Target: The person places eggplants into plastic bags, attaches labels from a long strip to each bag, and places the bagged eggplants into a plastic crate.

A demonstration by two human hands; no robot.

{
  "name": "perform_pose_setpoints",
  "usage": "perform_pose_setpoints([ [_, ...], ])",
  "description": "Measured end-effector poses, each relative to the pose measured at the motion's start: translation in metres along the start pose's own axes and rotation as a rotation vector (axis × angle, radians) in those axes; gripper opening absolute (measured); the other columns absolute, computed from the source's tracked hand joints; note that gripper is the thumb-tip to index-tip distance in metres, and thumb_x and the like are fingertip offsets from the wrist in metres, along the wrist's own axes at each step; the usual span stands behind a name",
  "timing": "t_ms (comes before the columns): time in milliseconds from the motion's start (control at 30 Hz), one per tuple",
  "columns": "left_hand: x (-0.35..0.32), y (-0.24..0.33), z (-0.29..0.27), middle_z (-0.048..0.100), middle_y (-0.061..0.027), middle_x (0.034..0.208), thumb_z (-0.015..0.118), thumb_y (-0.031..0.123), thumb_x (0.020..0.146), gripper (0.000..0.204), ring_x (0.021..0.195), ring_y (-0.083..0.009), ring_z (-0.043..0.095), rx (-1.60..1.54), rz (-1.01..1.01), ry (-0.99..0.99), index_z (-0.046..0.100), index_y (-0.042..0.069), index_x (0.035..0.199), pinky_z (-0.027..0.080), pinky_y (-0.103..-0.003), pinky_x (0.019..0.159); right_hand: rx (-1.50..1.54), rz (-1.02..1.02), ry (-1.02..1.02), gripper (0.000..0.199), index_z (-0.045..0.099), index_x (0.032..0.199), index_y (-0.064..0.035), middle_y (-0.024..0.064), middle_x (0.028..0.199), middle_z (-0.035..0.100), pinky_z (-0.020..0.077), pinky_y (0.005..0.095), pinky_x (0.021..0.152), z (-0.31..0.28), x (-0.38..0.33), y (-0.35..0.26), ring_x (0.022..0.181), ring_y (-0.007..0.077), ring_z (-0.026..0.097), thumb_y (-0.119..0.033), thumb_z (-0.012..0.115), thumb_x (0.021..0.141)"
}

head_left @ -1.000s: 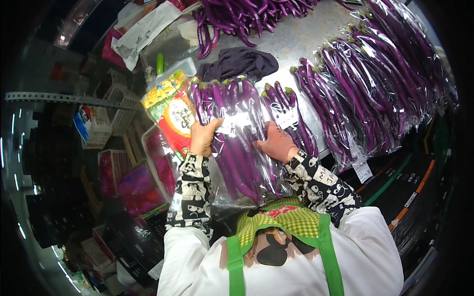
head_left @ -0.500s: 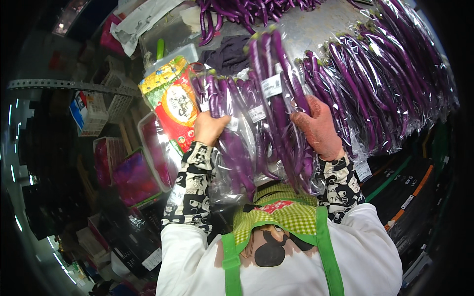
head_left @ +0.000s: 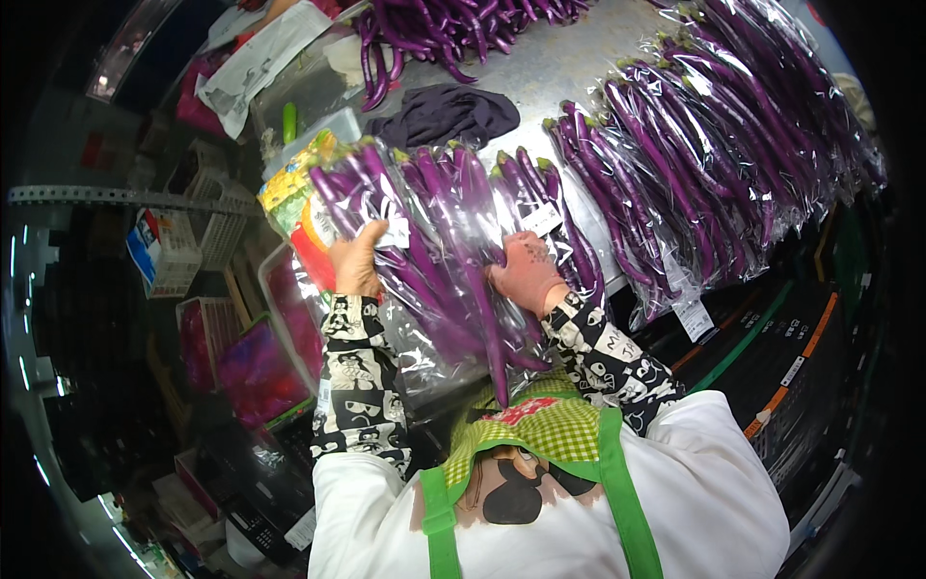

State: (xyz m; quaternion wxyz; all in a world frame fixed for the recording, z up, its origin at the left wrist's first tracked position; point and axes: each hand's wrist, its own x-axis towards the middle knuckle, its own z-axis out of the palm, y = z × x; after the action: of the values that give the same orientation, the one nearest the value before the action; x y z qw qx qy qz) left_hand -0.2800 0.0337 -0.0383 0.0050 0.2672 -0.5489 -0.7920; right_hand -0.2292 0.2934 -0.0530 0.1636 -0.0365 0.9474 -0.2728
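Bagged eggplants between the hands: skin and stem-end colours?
The bagged eggplants are purple, with green stem ends; best seen in the head view.

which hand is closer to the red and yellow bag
Left. The left hand grips bagged eggplants close beside the red and yellow bag; the right hand is farther off, across those eggplants.

Patterned sleeves [head_left: 361, 391], white top [head_left: 694, 482], green checked apron [head_left: 575, 432]
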Motion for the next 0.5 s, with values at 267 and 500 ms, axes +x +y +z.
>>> perform_pose_setpoints([
  [267, -0.059, 0.092, 0.018, 0.071, -0.0087, 0.09, 0.079, 0.007, 0.075, 0.032, 0.077, -0.0176, 0.07, -0.049, 0.364, -0.117, 0.066, -0.003, 0.102, 0.056, -0.03, 0.074, -0.125, -0.053, -0.195, 0.057, 0.063, 0.117, -0.0002, 0.0302, 0.126, 0.055, 0.0424, 0.0467, 0.102, -0.008, 0.032, -0.007, 0.117, 0.0446, 0.053, -0.048, 0.06, 0.086],
  [500, -0.178, 0.164, -0.047, 0.071, -0.0085, 0.088, 0.071, 0.016, 0.082, 0.021, 0.082, -0.0198, 0.069, -0.411, 0.53, -0.044, 0.071, 0.001, 0.096, 0.055, -0.032, 0.078, -0.202, -0.109, -0.13, 0.073, 0.069, 0.099, 0.0053, 0.0274, 0.101, 0.067, 0.0497, 0.0459, 0.089, 0.013, 0.048, -0.021, 0.1, 0.039, 0.063, -0.064, 0.069, 0.075],
])
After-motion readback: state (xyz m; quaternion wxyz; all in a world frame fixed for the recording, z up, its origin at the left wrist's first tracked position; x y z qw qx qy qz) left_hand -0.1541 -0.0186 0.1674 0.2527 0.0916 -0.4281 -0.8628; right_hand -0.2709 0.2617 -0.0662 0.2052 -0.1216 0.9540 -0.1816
